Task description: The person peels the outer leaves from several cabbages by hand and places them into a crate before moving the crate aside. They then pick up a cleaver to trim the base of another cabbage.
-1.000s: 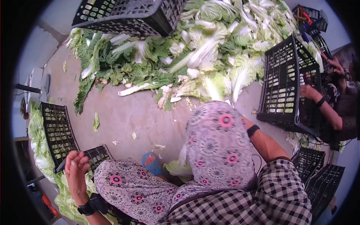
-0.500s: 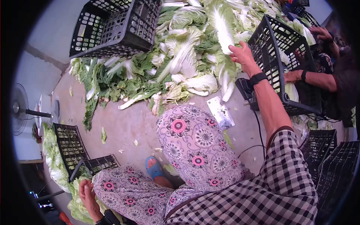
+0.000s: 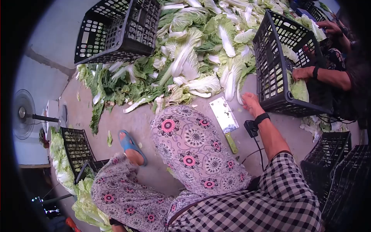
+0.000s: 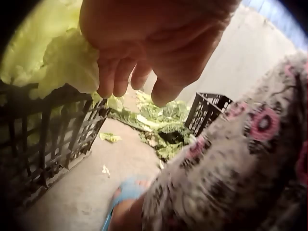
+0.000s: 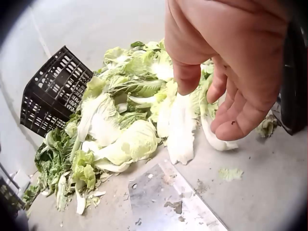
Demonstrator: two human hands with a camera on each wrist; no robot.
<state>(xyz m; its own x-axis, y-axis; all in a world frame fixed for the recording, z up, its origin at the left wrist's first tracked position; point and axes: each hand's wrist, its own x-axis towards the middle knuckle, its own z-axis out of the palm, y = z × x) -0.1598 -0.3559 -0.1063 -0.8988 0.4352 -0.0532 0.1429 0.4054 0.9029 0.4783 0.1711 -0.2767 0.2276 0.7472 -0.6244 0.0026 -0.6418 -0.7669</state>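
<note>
Two bare hands work amid cabbage: the right hand (image 3: 249,103) hovers with loose, empty fingers beside a cleaver (image 3: 224,116) on the concrete floor (image 3: 127,116), while the left hand (image 4: 144,43) touches a cabbage leaf (image 4: 67,62) above a black crate (image 4: 43,134), its grip unclear.

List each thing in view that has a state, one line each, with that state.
Right hand: open, empty, hanging over the floor.
Left hand: fingers curled on a cabbage leaf.
Cleaver: flat on the floor, unheld.
Black crate: tipped on its side.
Fan: spinning or not, cannot tell.
</note>
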